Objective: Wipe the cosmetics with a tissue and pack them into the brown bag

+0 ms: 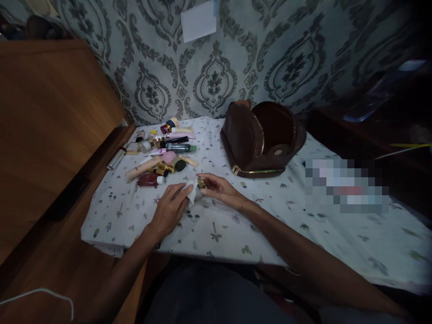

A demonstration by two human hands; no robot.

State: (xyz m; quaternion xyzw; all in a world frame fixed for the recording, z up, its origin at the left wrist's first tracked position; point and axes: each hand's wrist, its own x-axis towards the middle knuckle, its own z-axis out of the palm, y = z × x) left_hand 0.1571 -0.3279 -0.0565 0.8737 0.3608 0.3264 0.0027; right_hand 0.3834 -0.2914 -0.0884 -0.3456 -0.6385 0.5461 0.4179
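Near the front middle of the cloth-covered table, my left hand [173,204] is closed on a crumpled white wipe [192,193]. Facing it, my right hand [221,189] grips a small gold-coloured cylinder, perhaps a cap or small jar [201,182]. The wipe lies against or very close to this cylinder; the exact contact is hard to make out. Just beyond my left hand rests a dark red bottle with a white cap [150,180]. Behind it several cosmetics are spread out, among them a beige tube [143,168], a green-capped bottle [178,148] and a pink rounded item [168,157].
A brown bag [245,135] stands unzipped at the back, right of the cosmetics. A blurred-out flat item [347,185] lies on the right of the patterned tablecloth [216,225]. Wooden furniture [57,112] borders the left side, and a patterned wall [216,76] rises behind.
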